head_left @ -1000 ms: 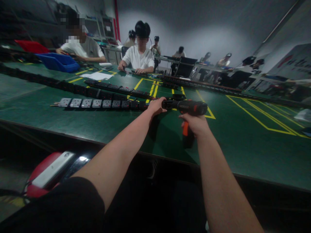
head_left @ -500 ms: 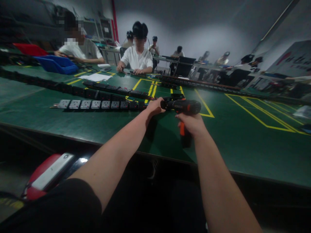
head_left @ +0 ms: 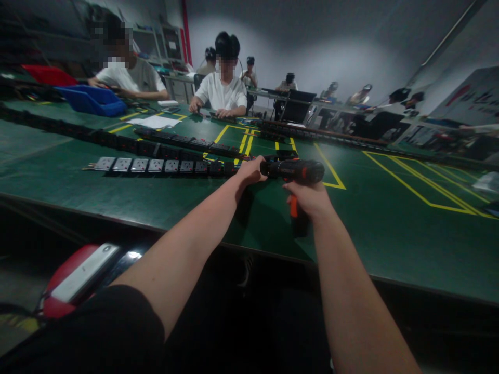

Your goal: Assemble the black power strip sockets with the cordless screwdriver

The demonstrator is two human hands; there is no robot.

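My right hand [head_left: 310, 198] is wrapped round the handle of a black and orange power driver [head_left: 292, 170], which lies level with its nose toward the left. At that nose is my left hand [head_left: 252, 170], its fingers closed at the right end of a long strip of sockets [head_left: 156, 165]. The strip has pale grey socket faces on the left and black ones on the right. What exactly the left fingers grip is hidden behind the hand and the driver.
More black strips [head_left: 97, 136] lie behind on the green table [head_left: 390, 234]. A blue bin [head_left: 91, 101] and a red bin [head_left: 49, 75] stand at the far left, near white paper [head_left: 156, 121]. Two people in white shirts sit across the table.
The view has shifted very slightly. Both hands and the driver hold the same places against the strip.
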